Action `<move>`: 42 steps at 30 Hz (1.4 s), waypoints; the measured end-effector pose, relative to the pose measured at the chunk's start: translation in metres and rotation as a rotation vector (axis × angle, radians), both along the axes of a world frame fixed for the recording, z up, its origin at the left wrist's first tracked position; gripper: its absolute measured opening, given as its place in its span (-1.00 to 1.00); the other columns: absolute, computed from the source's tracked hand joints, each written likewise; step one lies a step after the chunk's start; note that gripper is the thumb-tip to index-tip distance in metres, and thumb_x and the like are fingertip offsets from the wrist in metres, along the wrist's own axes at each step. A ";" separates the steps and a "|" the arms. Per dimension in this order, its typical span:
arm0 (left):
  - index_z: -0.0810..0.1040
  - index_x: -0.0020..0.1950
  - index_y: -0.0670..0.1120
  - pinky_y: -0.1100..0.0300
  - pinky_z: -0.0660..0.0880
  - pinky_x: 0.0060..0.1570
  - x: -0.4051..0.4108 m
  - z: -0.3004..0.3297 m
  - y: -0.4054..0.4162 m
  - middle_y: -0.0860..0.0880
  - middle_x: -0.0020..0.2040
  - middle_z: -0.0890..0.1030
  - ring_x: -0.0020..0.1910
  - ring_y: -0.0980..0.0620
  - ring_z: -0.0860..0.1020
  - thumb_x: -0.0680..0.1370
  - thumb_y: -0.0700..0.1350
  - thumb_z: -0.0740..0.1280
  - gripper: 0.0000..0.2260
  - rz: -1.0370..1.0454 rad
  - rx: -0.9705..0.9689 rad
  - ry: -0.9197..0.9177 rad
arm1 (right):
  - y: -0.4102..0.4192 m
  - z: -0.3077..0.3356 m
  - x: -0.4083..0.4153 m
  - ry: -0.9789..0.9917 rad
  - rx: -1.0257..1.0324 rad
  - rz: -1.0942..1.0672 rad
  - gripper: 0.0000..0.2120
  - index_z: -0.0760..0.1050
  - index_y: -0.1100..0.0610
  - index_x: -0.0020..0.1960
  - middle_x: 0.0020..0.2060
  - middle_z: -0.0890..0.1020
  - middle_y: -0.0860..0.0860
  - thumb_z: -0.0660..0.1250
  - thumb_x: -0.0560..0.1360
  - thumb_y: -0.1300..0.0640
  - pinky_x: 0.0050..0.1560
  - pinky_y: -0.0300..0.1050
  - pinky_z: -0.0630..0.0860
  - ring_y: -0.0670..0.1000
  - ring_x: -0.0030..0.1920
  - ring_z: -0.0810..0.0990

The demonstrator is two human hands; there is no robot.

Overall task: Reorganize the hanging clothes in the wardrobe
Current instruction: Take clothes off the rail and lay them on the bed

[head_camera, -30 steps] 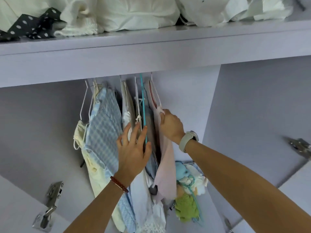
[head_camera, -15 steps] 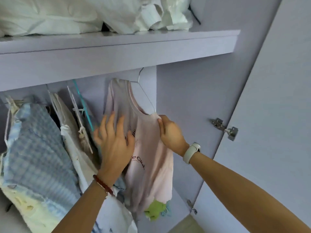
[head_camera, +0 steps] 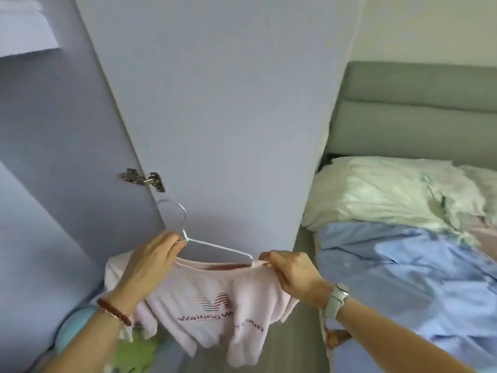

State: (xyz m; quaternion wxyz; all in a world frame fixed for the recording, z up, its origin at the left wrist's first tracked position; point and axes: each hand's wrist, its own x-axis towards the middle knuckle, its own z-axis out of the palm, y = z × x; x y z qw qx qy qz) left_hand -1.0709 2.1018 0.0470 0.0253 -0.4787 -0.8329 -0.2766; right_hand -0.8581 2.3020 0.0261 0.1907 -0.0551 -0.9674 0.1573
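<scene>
A pale pink T-shirt (head_camera: 215, 300) with dark red lettering hangs on a white wire hanger (head_camera: 215, 247), out of the wardrobe and in front of the open door. My left hand (head_camera: 150, 259) grips the hanger at the base of its hook. My right hand (head_camera: 293, 273) pinches the shirt's right shoulder where it sits over the hanger's end. The hook (head_camera: 172, 216) points up, free of any rail. The wardrobe rail and the other hanging clothes are out of view.
The open lilac wardrobe door (head_camera: 215, 103) with a metal hinge (head_camera: 144, 179) stands right behind the shirt. A bed (head_camera: 403, 265) with a blue sheet and a white pillow (head_camera: 382, 192) lies to the right. Green and blue cloth (head_camera: 129, 351) lies low on the left.
The pink shirt and its hanger came off the rail and out of the wardrobe. My view swung right to the door and bed. My left hand moved from the clothes to the hanger's neck.
</scene>
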 end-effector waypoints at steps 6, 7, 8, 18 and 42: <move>0.43 -0.09 0.04 0.01 0.49 -0.19 0.095 -0.032 0.108 -0.11 -0.19 0.61 -0.22 -0.13 0.57 0.51 -0.18 0.35 -0.86 -0.256 -0.064 -0.231 | 0.054 -0.025 0.138 -0.118 -0.059 -0.410 -0.68 0.53 0.15 0.02 -0.13 0.56 0.07 0.06 0.52 0.03 -0.30 -0.11 0.41 0.12 -0.17 0.56; 0.51 -0.15 0.02 0.02 0.49 -0.19 0.112 -0.030 0.128 -0.10 -0.20 0.62 -0.23 -0.10 0.57 0.49 -0.21 0.37 -0.87 -0.299 -0.052 -0.257 | 0.057 -0.026 0.158 -0.102 -0.075 -0.479 -0.63 0.53 0.15 0.01 -0.12 0.55 0.07 0.03 0.50 -0.01 -0.28 -0.14 0.39 0.10 -0.16 0.54; 0.58 -0.16 -0.04 0.04 0.48 -0.19 0.129 -0.026 0.146 -0.08 -0.20 0.63 -0.25 -0.03 0.57 0.47 -0.23 0.38 -0.91 -0.352 -0.032 -0.274 | 0.060 -0.024 0.177 -0.074 -0.092 -0.542 -0.62 0.54 0.14 0.00 -0.13 0.56 0.05 0.04 0.48 -0.03 -0.28 -0.18 0.37 0.06 -0.16 0.53; 0.62 -0.18 -0.18 0.19 0.45 -0.18 0.237 0.023 0.307 -0.06 -0.22 0.63 -0.22 -0.04 0.58 0.42 -0.20 0.45 -0.93 -0.659 0.232 -0.284 | 0.070 0.007 0.266 0.134 -0.144 -1.122 -0.87 0.54 0.13 -0.16 -0.34 0.58 -0.05 0.29 0.49 0.10 -0.37 -0.10 0.44 0.10 -0.34 0.58; 0.11 0.50 -0.02 -0.08 -0.03 0.44 0.284 0.015 0.486 -0.10 0.52 0.05 0.50 -0.08 -0.02 0.57 0.05 0.18 -0.47 -0.761 0.043 -0.097 | 0.239 0.049 0.285 0.563 -0.284 -1.716 -0.56 0.08 0.08 -0.49 -0.58 0.16 -0.04 0.25 0.45 0.10 -0.45 -0.09 0.10 -0.07 -0.52 0.14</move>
